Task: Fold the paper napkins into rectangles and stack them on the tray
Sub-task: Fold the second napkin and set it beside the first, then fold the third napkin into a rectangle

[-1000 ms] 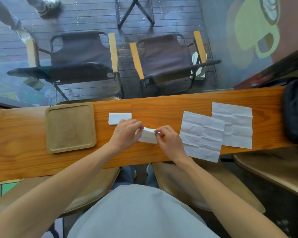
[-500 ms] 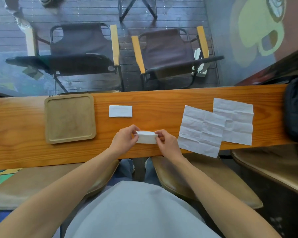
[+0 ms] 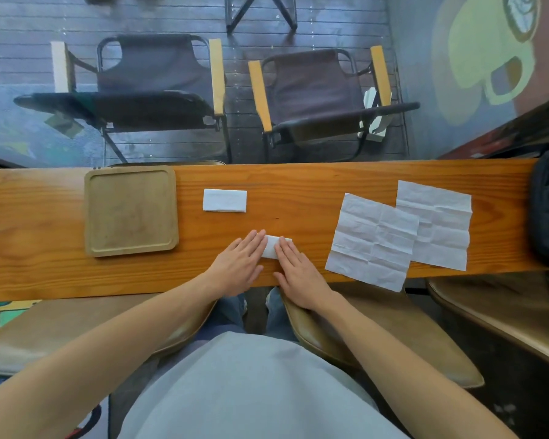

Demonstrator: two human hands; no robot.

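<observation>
Napkin white, folded small, lying on the counter well right of the tray and near the front edge; mostly covered, only a narrow strip visible between the hands. Left hand flat, fingers straight and together, pressing down on the left end. Right hand likewise flat, fingers extended over the right end. No pinch or grasp by either hand; palms down, nothing enclosed. Second napkin a neat rectangle, just right of the tray, towards the far edge, untouched. Two open sheets creased, overlapping, far right of the tray. Tray bare.
</observation>
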